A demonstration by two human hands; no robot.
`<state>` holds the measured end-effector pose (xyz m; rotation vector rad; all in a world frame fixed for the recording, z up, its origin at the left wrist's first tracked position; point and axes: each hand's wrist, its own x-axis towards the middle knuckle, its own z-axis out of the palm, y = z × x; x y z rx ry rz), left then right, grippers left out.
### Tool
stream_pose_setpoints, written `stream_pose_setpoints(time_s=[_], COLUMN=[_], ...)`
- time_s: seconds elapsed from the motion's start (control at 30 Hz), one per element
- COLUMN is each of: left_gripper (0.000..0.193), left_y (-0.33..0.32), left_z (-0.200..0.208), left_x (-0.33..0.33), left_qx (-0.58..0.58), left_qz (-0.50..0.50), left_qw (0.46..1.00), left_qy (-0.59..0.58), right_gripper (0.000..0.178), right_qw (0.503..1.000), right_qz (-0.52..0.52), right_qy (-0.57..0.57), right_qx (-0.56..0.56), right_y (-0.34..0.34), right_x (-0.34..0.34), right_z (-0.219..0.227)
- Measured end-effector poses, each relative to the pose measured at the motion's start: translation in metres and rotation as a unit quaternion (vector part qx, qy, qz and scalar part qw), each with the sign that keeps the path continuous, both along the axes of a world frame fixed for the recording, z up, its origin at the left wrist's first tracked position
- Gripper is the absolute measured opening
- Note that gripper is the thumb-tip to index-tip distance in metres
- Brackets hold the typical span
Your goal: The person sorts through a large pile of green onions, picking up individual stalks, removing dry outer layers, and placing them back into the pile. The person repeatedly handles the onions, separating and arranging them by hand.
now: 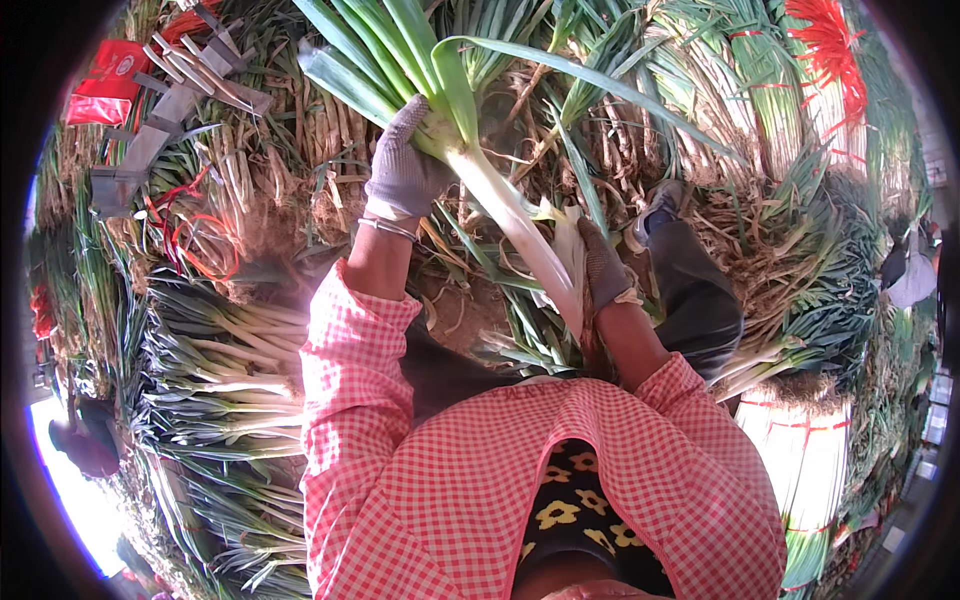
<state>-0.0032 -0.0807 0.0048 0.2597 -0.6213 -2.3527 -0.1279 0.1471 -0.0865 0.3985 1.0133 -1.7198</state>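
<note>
A thick leek [515,220] slants across the middle, its green leaves up and left, its white shank pointing down toward me. My left hand [408,165], in a grey glove, is closed round the neck where the leaves fan out. Beside the lower shank, my gloved right hand [604,268] is closed on a pale outer leaf [568,245] that stands away from the stalk. The fingertips of that hand are partly hidden. One long green leaf bends out to the right above both hands.
Loose leeks with rooty ends [340,130] lie ahead. Trimmed leeks [240,350] are piled at left. Tied bundles [795,450] stand at right, with red ties [832,50] beyond. A metal stand [150,140] and red packet [106,82] are far left. My leg [690,290] reaches forward.
</note>
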Motion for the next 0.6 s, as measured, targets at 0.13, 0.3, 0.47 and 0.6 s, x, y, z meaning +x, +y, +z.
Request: stream_pose_setpoints(time_s=[0.13,0.3,0.47,0.6], left_gripper=[0.048,0.027,0.027,0.031], left_y=[-0.017,-0.075,-0.096,-0.094], left_z=[0.016,0.019,0.006,0.012], left_x=[0.009,0.066,0.099,0.103], left_qx=[-0.007,-0.002,0.018,-0.042], left_qz=[0.101,0.244,0.318,0.311], left_qw=[0.992,0.957,0.918,0.922], left_qy=[-0.069,-0.154,-0.237,-0.226], right_gripper=[0.025,0.038,0.066,0.079], right_qw=[0.975,0.643,0.636,0.569], right_qz=[0.120,0.352,0.440,0.347], right_qy=[0.157,0.672,0.439,0.712], right_qx=[-0.101,0.107,0.458,0.223], right_y=[0.027,0.075,0.080,0.037], right_x=[-0.040,-0.107,-0.127,-0.084], right_z=[-0.012,-0.085,-0.086,0.010])
